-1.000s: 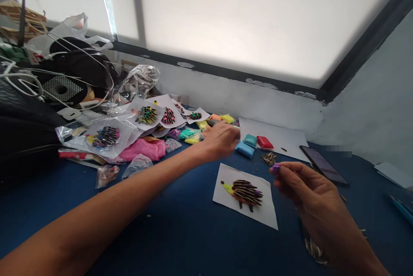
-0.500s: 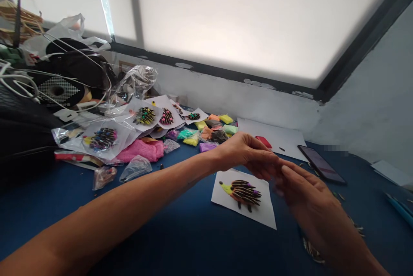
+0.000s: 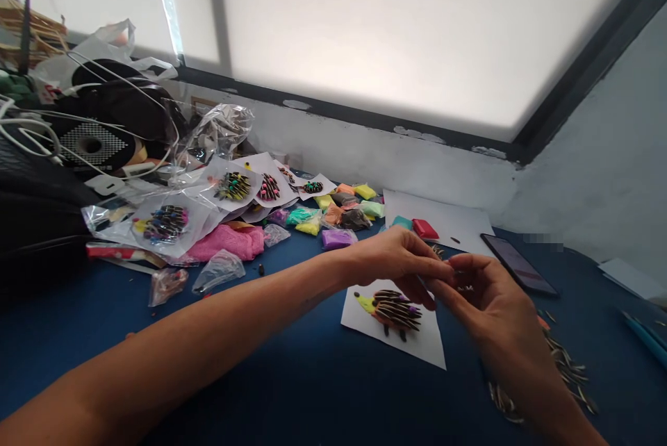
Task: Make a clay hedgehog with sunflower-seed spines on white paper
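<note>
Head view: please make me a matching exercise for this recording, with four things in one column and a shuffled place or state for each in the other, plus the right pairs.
Things:
1. hedgehog picture
2. phone
3. red packet
4. pink cloth

Places or states:
A. screen up, beyond the right hand
B. left of the purple packet
C. partly hidden behind the left hand
D. beside the teal packet

Pairs: 1-C, 2-A, 3-D, 4-B

Right of centre, left hand (image 3: 399, 257) and right hand (image 3: 503, 310) met, partly covering the hedgehog picture's (image 3: 396, 312) upper edge. Purple packet (image 3: 338, 238) lay mid-frame; phone (image 3: 518, 265) at right; pink cloth (image 3: 232, 243) left of centre.
</note>
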Tool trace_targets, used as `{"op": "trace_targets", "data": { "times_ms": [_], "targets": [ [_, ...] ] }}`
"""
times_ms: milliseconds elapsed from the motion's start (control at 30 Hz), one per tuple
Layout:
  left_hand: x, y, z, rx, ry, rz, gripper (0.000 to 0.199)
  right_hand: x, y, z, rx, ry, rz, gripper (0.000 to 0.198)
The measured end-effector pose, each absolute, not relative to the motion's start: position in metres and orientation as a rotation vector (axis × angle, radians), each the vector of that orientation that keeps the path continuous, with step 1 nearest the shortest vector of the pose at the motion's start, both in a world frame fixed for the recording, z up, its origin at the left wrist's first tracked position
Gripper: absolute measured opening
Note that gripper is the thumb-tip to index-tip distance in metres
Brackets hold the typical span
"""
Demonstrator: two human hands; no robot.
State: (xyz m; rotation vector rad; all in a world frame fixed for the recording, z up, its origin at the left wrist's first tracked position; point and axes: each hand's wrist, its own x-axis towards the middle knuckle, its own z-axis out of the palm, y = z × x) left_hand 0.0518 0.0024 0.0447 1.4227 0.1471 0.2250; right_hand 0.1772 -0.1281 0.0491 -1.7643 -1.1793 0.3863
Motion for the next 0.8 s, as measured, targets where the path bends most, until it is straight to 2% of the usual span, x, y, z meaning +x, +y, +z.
{"op": "trace_targets", "data": {
  "times_ms": [200, 400, 500, 600, 667, 800],
  "targets": [
    [0.05, 0.001, 0.049, 1.474, 0.032, 0.082, 0.045, 0.185, -0.128, 0.047, -1.812, -1.23, 0.337, 0.061],
    [0.049, -0.004, 0.051, 1.464, -0.079, -0.017, 0.057, 0.182, -0.13, 0.052, -1.747, -1.233, 0.452, 0.068],
    [0.046, -0.003, 0.057, 1.503, -0.041, 0.047, 0.061, 0.184, -0.13, 0.055, -1.686, -1.19, 0.509, 0.067],
    [0.045, 0.0, 0.059, 1.535, 0.002, 0.101, 0.059, 0.183, -0.129, 0.053, -1.601, -1.229, 0.622, 0.06],
    [0.047, 0.0, 0.057, 1.528, -0.014, 0.082, 0.056, 0.182, -0.13, 0.052, -1.602, -1.261, 0.701, 0.064],
    [0.049, -0.001, 0.054, 1.485, -0.044, 0.042, 0.049, 0.18, -0.13, 0.052, -1.694, -1.241, 0.511, 0.07]
  ]
}}
